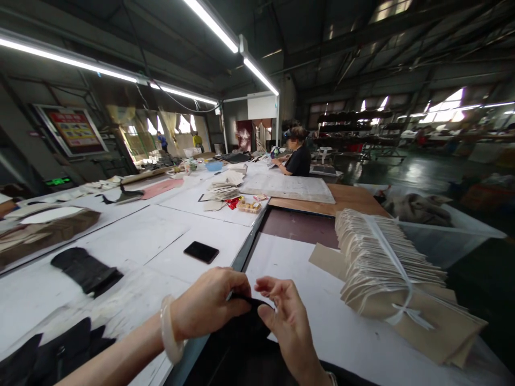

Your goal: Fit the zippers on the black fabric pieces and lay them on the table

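My left hand (209, 305) is closed round the top edge of a black fabric piece (241, 343) at the near edge of the white table (306, 311). A pale bangle sits on that wrist. My right hand (287, 321) pinches the same black piece from the right, fingers curled. Both hands meet over the dark seam between two table sections.
A tied bundle of beige cut pieces (394, 273) lies to the right. A black phone (201, 251) rests ahead on the left. Black fabric pieces (86, 271) lie at left. A seated person (298, 155) works far down the table. A clear bin (438, 225) stands at right.
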The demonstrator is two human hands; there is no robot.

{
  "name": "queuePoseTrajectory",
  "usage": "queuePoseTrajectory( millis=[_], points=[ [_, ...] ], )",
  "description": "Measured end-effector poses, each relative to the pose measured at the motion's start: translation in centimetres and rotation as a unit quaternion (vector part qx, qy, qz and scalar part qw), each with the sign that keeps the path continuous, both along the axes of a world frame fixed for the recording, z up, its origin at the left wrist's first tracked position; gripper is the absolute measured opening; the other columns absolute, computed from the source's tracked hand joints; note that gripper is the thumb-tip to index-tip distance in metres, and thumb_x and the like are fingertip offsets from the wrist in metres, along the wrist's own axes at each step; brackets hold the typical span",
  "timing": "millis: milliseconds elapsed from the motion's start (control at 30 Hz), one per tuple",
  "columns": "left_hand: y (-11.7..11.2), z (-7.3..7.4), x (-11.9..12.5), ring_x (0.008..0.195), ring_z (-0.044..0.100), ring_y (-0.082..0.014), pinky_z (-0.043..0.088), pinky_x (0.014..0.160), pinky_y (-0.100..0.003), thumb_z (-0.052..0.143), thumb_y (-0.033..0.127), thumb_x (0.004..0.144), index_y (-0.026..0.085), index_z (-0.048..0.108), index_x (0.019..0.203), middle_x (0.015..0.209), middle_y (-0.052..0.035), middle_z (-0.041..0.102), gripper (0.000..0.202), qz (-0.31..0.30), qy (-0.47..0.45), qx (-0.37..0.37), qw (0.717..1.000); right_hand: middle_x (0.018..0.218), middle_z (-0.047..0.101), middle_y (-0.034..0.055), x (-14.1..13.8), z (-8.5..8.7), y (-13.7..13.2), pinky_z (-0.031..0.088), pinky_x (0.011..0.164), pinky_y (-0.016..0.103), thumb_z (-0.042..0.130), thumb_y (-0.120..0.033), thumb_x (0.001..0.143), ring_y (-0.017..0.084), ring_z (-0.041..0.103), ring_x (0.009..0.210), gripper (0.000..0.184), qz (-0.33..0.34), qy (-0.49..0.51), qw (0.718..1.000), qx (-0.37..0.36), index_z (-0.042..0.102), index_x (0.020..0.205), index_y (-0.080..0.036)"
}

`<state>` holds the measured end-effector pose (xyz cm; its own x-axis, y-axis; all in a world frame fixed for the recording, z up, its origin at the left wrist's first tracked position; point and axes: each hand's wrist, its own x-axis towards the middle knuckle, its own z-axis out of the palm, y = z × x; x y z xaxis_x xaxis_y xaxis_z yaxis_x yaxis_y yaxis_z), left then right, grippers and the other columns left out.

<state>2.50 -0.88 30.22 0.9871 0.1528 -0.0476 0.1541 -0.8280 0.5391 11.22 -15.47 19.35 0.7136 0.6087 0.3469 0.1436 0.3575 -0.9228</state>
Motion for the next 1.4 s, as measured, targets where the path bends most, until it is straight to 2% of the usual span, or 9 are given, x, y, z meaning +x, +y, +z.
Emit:
queuePoseTrajectory(
  millis=[133,300,733,933,1000,1100,1167,1267,1400],
  points=[
    [0.9,0.2,-0.1,0.071,0.059,-0.0172,0.039,0.065,-0.025,0.063,0.021,0.076,0.02,0.071,0.081,0.078,-0.0003,0.069,0.01,0.004,0.006,-0.01,1.0,0.126,0.061,0.0113,0.2,-0.8,-0.3,0.042,0.1,0.044,0.069,-0.046,0.081,0.028,0.057,0.117,0.031,0.016,0.014,1.0,0.015,0.052,0.096,-0.024],
    [1.2,0.0,-0.3,0.068,0.056,-0.0155,0.037,0.062,-0.024,0.062,0.02,0.077,0.019,0.071,0.081,0.074,0.0008,0.068,0.01,0.0,0.004,-0.033,0.999,0.126,0.062,0.0104,-0.3,-1.2,-0.2,0.038,0.106,0.043,0.062,-0.036,0.087,0.028,0.054,0.122,0.015,-0.016,-0.051,0.996,-0.073,0.057,0.085,-0.022],
    [1.5,0.6,-0.4,0.08,0.063,-0.0217,0.041,0.071,-0.028,0.064,0.012,0.076,0.025,0.075,0.095,0.081,-0.0019,0.074,0.025,-0.062,-0.009,0.065,0.996,0.085,0.064,0.0049,-0.7,-0.1,0.9,0.049,0.069,0.026,0.057,-0.033,0.09,0.019,0.061,0.081,0.019,-0.063,-0.1,0.99,-0.081,0.056,0.076,-0.021],
    [1.4,0.1,0.3,0.084,0.064,-0.0232,0.04,0.08,-0.032,0.073,0.021,0.076,0.022,0.074,0.083,0.081,-0.002,0.074,0.007,-0.076,-0.018,0.095,0.992,0.081,0.062,0.0037,-0.6,-0.1,1.2,0.049,0.069,0.027,0.062,-0.039,0.088,0.018,0.059,0.077,0.023,-0.04,-0.055,0.996,-0.057,0.056,0.075,-0.021],
    [1.6,0.2,0.3,0.081,0.063,-0.0225,0.041,0.076,-0.03,0.072,0.018,0.077,0.02,0.074,0.081,0.077,-0.0023,0.074,0.005,-0.071,-0.002,0.087,0.994,0.094,0.064,0.0051,-0.4,-0.2,1.3,0.051,0.076,0.03,0.066,-0.047,0.085,0.02,0.062,0.086,0.025,-0.003,0.011,1.0,-0.012,0.058,0.086,-0.023],
    [2.4,1.8,0.3,0.076,0.061,-0.0196,0.04,0.068,-0.026,0.069,0.016,0.077,0.019,0.074,0.078,0.073,-0.0013,0.07,0.006,-0.057,0.0,0.059,0.997,0.132,0.056,0.0086,-0.6,-0.2,1.8,0.048,0.093,0.038,0.071,-0.062,0.074,0.026,0.06,0.111,0.057,0.07,0.109,0.99,0.053,0.053,0.117,-0.03],
    [3.2,3.7,0.2,0.07,0.058,-0.0169,0.039,0.063,-0.024,0.067,0.018,0.077,0.019,0.073,0.076,0.07,0.0009,0.066,0.006,-0.039,-0.014,0.02,0.999,0.136,0.054,0.0097,-1.2,-0.1,2.6,0.046,0.097,0.041,0.074,-0.067,0.067,0.029,0.056,0.117,0.075,0.136,0.125,0.981,0.055,0.051,0.127,-0.03],
    [4.3,7.0,0.0,0.063,0.051,-0.0116,0.036,0.06,-0.02,0.062,0.026,0.079,0.013,0.07,0.078,0.065,0.0042,0.059,0.015,-0.004,-0.064,-0.062,0.996,0.103,0.067,0.0073,-2.4,-0.1,3.9,0.05,0.081,0.036,0.076,-0.064,0.066,0.027,0.061,0.093,0.065,0.196,0.104,0.975,0.013,0.061,0.115,-0.024],
    [5.8,9.2,-1.5,0.064,0.048,-0.0106,0.038,0.06,-0.02,0.062,0.035,0.082,0.01,0.065,0.084,0.068,0.0043,0.056,0.025,0.033,-0.115,-0.138,0.983,0.064,0.052,-0.0014,-2.4,0.1,4.3,0.037,0.055,0.025,0.066,-0.054,0.079,0.015,0.043,0.061,0.037,0.088,0.056,0.99,-0.09,0.063,0.077,-0.017]
  ],
)
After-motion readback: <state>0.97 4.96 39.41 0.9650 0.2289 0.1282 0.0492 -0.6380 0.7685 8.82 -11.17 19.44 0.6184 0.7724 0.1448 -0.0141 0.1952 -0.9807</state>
